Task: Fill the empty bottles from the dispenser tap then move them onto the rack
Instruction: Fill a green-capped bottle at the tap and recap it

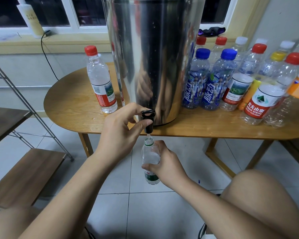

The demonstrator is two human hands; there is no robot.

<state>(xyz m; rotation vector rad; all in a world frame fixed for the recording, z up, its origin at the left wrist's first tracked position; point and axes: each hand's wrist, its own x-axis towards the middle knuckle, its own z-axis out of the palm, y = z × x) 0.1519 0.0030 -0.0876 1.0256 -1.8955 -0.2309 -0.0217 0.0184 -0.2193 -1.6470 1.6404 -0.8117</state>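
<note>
The left hand (121, 130) pinches the black tap lever (148, 112) of the steel dispenser (154, 57) while the right hand (165, 163) grips the green-labelled bottle (149, 157) just beneath the spout (148, 128), so it is probably best to centre the neck under the stream and release before it overflows.

"NONGFU SPRING" red label (255, 109); "脉动" blue labels (209, 96)

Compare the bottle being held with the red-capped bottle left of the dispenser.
The held bottle is uncapped; the red-capped bottle is sealed. The held bottle hangs in the right hand; the red-capped bottle stands on the table. The held bottle's label is mostly green, the red-capped bottle's red. Both are clear plastic.
</note>
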